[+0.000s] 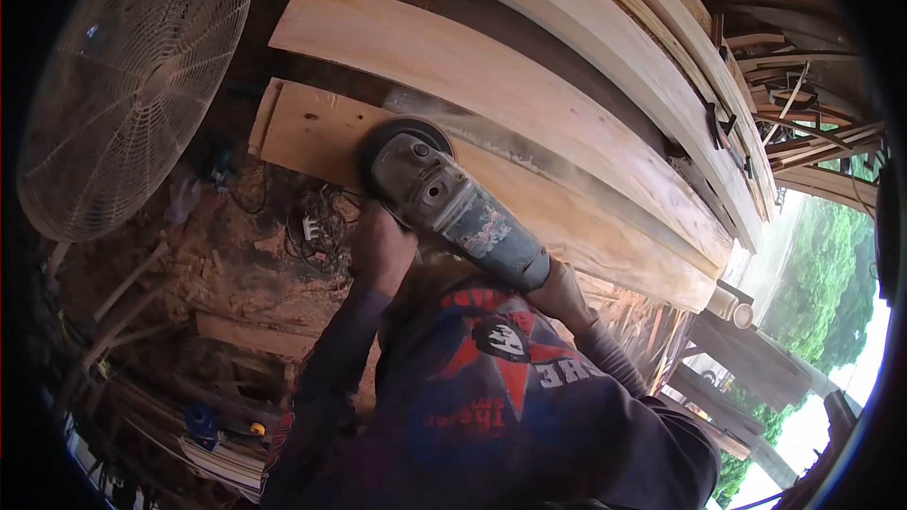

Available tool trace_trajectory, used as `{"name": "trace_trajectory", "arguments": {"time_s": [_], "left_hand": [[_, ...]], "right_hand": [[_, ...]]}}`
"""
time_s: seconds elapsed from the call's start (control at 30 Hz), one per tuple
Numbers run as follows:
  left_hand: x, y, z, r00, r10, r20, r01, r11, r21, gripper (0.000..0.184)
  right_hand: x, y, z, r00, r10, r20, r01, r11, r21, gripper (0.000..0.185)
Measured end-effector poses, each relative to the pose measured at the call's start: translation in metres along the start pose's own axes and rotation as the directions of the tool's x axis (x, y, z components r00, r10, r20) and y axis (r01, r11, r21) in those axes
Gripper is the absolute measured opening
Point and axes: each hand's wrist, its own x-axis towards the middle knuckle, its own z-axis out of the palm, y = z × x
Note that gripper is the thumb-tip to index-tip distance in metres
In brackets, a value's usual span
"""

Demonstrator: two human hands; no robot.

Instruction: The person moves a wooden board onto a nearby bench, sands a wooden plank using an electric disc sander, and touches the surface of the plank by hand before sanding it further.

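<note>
A worn grey-blue angle grinder with a dark round disc lies slantwise over a wooden plank. The disc is at the plank's left part and appears to rest on its face. My left hand grips the tool beside its head, its fingers partly hidden by the housing. Around the rear end of the body my right hand is closed. A second, paler plank lies just beyond, parallel to the first.
At the left stands a large fan with a wire guard. More long boards lie at the far side, with dark clamps at their right. Tangled cable and sawdust cover the ground at left. Scrap wood is piled at right.
</note>
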Motion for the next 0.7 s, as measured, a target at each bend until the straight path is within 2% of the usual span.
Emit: {"name": "trace_trajectory", "arguments": {"time_s": [0.03, 0.13, 0.2, 0.3, 0.37, 0.4, 0.5, 0.57, 0.63, 0.7], "left_hand": [[-0.005, 0.01, 0.006, 1.0, 0.011, 0.0, -0.011, 1.0, 0.008, 0.047], [-0.023, 0.045, 0.027, 0.99, 0.036, 0.137, -0.051, 0.993, 0.106, 0.044], [-0.037, 0.067, 0.041, 0.981, 0.053, 0.188, -0.079, 0.987, 0.136, 0.04], [-0.054, 0.086, 0.079, 0.978, 0.146, 0.147, -0.161, 0.983, 0.092, 0.039], [-0.065, 0.104, 0.094, 0.941, 0.212, 0.265, -0.24, 0.968, 0.078, 0.037], [-0.071, 0.113, 0.101, 0.944, 0.211, 0.254, -0.241, 0.966, 0.09, 0.037], [-0.087, 0.135, 0.122, 0.87, 0.334, 0.361, -0.385, 0.92, 0.076, 0.035], [-0.091, 0.145, 0.135, 0.823, 0.389, 0.413, -0.457, 0.886, 0.075, 0.033], [-0.09, 0.147, 0.153, 0.793, 0.446, 0.414, -0.518, 0.852, 0.076, 0.033], [-0.086, 0.157, 0.151, 0.746, 0.495, 0.445, -0.579, 0.813, 0.065, 0.034]], "right_hand": [[-0.008, 0.012, -0.002, 1.0, 0.006, -0.016, -0.006, 1.0, 0.016, 0.054], [-0.036, 0.047, -0.013, 0.998, 0.047, -0.038, -0.041, 0.991, 0.129, 0.052], [-0.054, 0.064, -0.02, 0.992, 0.121, -0.046, -0.114, 0.985, 0.127, 0.048], [-0.082, 0.113, -0.015, 0.985, 0.144, -0.097, -0.128, 0.98, 0.153, 0.042], [-0.101, 0.147, -0.006, 0.978, 0.151, -0.142, -0.128, 0.978, 0.162, 0.038], [-0.109, 0.163, -0.001, 0.968, 0.198, -0.155, -0.171, 0.971, 0.168, 0.035], [-0.134, 0.202, 0.019, 0.95, 0.252, -0.186, -0.21, 0.954, 0.216, 0.032], [-0.149, 0.214, 0.033, 0.941, 0.268, -0.206, -0.212, 0.942, 0.26, 0.031], [-0.156, 0.213, 0.046, 0.908, 0.363, -0.209, -0.288, 0.903, 0.319, 0.035], [-0.156, 0.185, 0.045, 0.879, 0.416, -0.233, -0.317, 0.875, 0.366, 0.036]]}}
